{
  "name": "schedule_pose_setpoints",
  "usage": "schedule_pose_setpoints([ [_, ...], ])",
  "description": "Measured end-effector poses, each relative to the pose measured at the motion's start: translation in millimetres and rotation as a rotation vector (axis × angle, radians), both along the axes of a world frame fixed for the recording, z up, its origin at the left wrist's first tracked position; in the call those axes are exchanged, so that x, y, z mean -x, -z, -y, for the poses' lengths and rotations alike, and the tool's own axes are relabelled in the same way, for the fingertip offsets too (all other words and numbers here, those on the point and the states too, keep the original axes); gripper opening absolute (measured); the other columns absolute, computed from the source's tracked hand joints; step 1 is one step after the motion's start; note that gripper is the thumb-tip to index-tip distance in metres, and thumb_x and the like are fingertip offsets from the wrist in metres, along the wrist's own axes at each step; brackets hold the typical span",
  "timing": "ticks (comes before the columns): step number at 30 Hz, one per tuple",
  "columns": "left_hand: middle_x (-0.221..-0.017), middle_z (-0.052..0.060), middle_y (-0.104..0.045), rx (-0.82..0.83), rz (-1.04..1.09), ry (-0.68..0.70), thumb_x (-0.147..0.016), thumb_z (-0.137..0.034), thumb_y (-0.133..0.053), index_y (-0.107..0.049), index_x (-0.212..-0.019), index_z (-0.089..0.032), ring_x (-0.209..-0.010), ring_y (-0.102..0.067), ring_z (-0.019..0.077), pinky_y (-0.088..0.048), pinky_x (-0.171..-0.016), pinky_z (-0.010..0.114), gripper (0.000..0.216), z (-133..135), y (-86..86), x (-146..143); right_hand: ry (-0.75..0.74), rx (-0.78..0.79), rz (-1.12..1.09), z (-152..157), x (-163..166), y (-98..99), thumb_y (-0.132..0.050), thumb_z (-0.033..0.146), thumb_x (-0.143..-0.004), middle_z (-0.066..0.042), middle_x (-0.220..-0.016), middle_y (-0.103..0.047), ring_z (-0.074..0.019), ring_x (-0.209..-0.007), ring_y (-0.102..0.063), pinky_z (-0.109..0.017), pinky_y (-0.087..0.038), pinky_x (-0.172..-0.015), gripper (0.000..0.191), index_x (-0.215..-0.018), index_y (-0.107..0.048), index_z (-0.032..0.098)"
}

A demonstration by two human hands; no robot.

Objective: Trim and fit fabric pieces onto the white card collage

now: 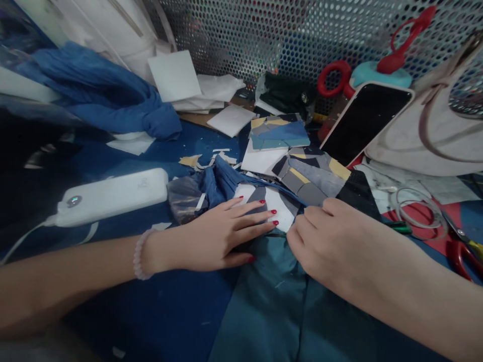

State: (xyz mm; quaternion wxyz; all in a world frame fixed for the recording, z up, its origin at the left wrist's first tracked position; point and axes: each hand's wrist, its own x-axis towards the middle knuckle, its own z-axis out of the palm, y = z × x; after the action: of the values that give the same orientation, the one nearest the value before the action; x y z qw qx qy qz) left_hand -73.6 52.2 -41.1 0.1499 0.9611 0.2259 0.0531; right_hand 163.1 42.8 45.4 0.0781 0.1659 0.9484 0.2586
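Note:
My left hand (226, 234) lies flat, fingers stretched, over a white card with grey fabric pieces on it (281, 206). My right hand (324, 239) is closed in a fist at the card's right edge. A strip of blue fabric (269, 183) runs from the bunched blue fabric (219, 183) along the card's far side into that fist; the fingertips are hidden. Below both hands spreads dark teal fabric (271, 301) with a seam down it. Just beyond the card lie patchwork cards in grey, blue and yellow (279, 133).
A white power bank (116, 196) with a cable lies at left. Blue cloth (101, 93) and white paper squares (175, 75) are behind. A phone (368, 120) leans at the right, near a pale bag (422, 130). Red-handled scissors (458, 256) lie by my right forearm. Perforated metal (241, 35) stands at the back.

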Motion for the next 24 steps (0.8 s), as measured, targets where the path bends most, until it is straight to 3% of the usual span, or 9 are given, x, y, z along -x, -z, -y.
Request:
schedule_pose_setpoints([
  [5, -0.155, 0.017, -0.047, -0.004, 0.015, -0.008, -0.106, -0.045, -0.039, -0.031, -0.158, -0.016, -0.152, -0.026, 0.0359, -0.019, -0.122, 0.06, 0.06, 0, 1.3, 0, 0.267, 0.383, 0.405, -17, 20, -21.2, -0.072, 0.013, -0.068, -0.002, -0.055, -0.061, -0.0154, -0.048, -0.044, -0.033, -0.02, -0.05, 0.016, -0.061, -0.061, 0.023],
  [7, -0.155, 0.017, -0.046, 0.007, 0.002, -0.011, -0.105, -0.045, -0.042, -0.029, -0.159, -0.018, -0.152, -0.027, 0.0365, -0.021, -0.121, 0.062, 0.062, 0, 0.1, -1, 0.333, 0.431, 0.476, -23, 24, -27.9, -0.072, 0.01, -0.071, -0.003, -0.062, -0.066, -0.015, -0.051, -0.049, -0.031, -0.022, -0.051, 0.013, -0.068, -0.065, 0.021],
  [13, -0.157, 0.015, -0.044, 0.014, -0.025, -0.016, -0.104, -0.044, -0.047, -0.031, -0.158, -0.02, -0.151, -0.03, 0.0369, -0.024, -0.12, 0.061, 0.062, -1, -5.8, -4, 0.378, 0.401, 0.386, -17, 12, -23.1, -0.072, 0.008, -0.069, -0.003, -0.063, -0.069, -0.0172, -0.053, -0.058, -0.03, -0.02, -0.049, 0.016, -0.07, -0.064, 0.021],
  [19, -0.157, 0.012, -0.045, 0.008, -0.018, -0.039, -0.104, -0.048, -0.045, -0.033, -0.158, -0.017, -0.151, -0.03, 0.0335, -0.025, -0.122, 0.053, 0.063, 1, -7.0, -3, 0.214, 0.132, 0.023, -1, -28, -2.8, -0.062, 0.003, -0.061, -0.001, -0.056, -0.063, -0.0181, -0.05, -0.054, -0.032, -0.021, -0.053, 0.02, -0.063, -0.055, 0.022],
  [24, -0.154, 0.013, -0.05, -0.048, 0.043, -0.013, -0.104, -0.043, -0.048, -0.04, -0.152, -0.012, -0.149, -0.035, 0.0332, -0.03, -0.12, 0.05, 0.058, 0, -5.1, 0, 0.19, 0.111, -0.108, 1, -42, 3.3, -0.053, -0.002, -0.054, 0.001, -0.053, -0.059, -0.0194, -0.048, -0.054, -0.031, -0.025, -0.052, 0.027, -0.062, -0.054, 0.023],
])
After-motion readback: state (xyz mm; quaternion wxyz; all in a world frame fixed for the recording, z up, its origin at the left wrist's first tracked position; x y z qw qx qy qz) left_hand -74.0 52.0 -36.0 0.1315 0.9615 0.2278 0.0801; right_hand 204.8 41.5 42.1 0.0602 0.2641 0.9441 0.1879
